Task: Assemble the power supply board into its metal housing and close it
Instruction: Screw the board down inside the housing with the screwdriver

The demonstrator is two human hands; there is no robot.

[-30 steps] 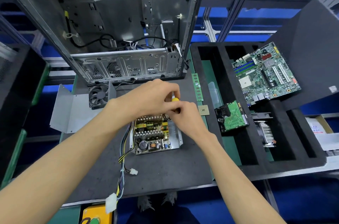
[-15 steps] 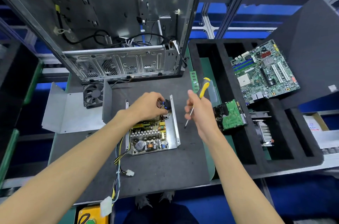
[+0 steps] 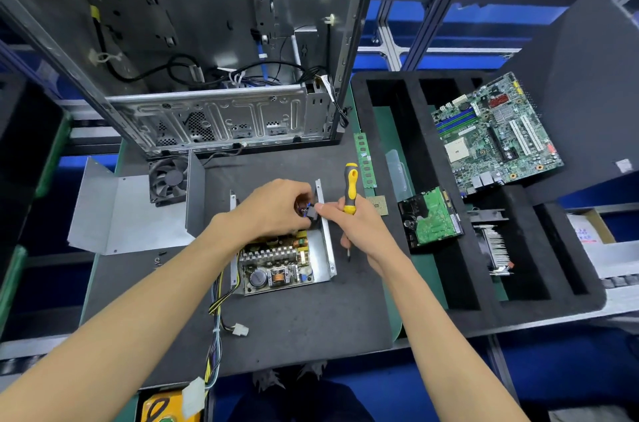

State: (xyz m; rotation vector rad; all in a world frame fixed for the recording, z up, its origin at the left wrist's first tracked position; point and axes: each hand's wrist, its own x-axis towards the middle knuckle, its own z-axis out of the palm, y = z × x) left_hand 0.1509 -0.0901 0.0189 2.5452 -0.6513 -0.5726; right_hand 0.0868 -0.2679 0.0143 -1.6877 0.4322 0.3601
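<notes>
Low in the centre of the frame, the power supply board [image 3: 276, 260] sits inside its open metal housing [image 3: 323, 248] on the dark mat [image 3: 304, 318]. Just above, the left hand [image 3: 273, 209] pinches a small part at the housing's far end. The right hand [image 3: 359, 231] grips a yellow screwdriver [image 3: 351, 186], forefinger touching that part. The housing cover [image 3: 128, 214] lies at left.

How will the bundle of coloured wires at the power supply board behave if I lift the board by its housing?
The wire bundle will probably hang floppy and trail: it already curves loosely over the mat's edge. Its white connector could snag or swing. The metal housing looks stiff, likely keeping its shape.
</notes>
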